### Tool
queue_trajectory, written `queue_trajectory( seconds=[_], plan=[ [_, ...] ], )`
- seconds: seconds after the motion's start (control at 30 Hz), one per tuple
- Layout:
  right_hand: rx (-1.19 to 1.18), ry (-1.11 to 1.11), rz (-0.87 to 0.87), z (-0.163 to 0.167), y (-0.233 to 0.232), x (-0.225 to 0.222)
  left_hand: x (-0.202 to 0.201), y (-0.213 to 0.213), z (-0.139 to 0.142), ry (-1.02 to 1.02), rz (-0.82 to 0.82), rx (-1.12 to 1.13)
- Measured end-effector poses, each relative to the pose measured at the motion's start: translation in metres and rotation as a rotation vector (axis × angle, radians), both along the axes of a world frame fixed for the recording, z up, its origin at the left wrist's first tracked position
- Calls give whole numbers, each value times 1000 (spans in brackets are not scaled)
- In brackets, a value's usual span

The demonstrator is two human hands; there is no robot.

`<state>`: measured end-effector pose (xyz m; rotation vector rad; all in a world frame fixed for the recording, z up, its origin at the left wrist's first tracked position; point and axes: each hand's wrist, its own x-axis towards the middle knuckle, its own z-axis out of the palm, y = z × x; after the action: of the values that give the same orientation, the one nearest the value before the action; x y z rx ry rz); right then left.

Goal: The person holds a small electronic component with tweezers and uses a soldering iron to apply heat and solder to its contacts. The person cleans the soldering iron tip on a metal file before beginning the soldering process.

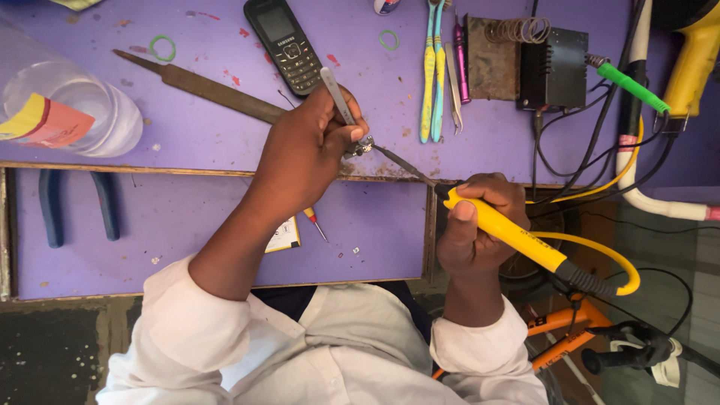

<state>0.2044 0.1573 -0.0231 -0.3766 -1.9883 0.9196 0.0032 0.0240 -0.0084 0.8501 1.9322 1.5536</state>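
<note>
Head view — soldering iron (pixel 517 236) (right-hand grip (pixel 480 225))

1. Small metal part (pixel 363 146) pinched at left hand (pixel 304 154): mostly covered by fingers, too small to identify.
2. Tweezers (pixel 337 95): lower half hidden inside the grip.
3. Small screwdriver (pixel 315 221): handle hidden under the forearm.
4. Clear plastic tub (pixel 64 105): cut off by left edge.
5. Yellow tool (pixel 694 56): cropped at top right corner.
6. Metal file (pixel 199 86): far end concealed behind left hand.
</note>
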Motion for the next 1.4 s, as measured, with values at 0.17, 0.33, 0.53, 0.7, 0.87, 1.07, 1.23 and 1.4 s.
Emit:
queue_trajectory(
  seconds=[0.17, 0.33, 0.53, 0.7, 0.87, 1.07, 1.23, 1.4],
  plan=[
    [6, 33, 49, 0, 2, -4, 0, -1, -3, -52, -31, 84],
    [28, -3, 116, 8, 5, -6, 0, -5, -3, -61, -57, 91],
    [53, 40, 258, 13, 21, -17, 0, -8, 0, -39, -58, 65],
    [79, 46, 312, 15, 36, -26, -1, -8, 1, -35, -78, 104],
    [-41, 78, 250, 12, 39, -33, -2, -7, -1, -91, -91, 130],
    [129, 36, 355, 17, 44, -36, -2, -8, -2, -54, -94, 127],
    [188, -26, 430, 26, 43, -33, -5, -12, -1, 129, -129, 157],
    [141, -37, 376, 25, 43, -31, -6, -11, 0, 105, -140, 95]
  ],
)
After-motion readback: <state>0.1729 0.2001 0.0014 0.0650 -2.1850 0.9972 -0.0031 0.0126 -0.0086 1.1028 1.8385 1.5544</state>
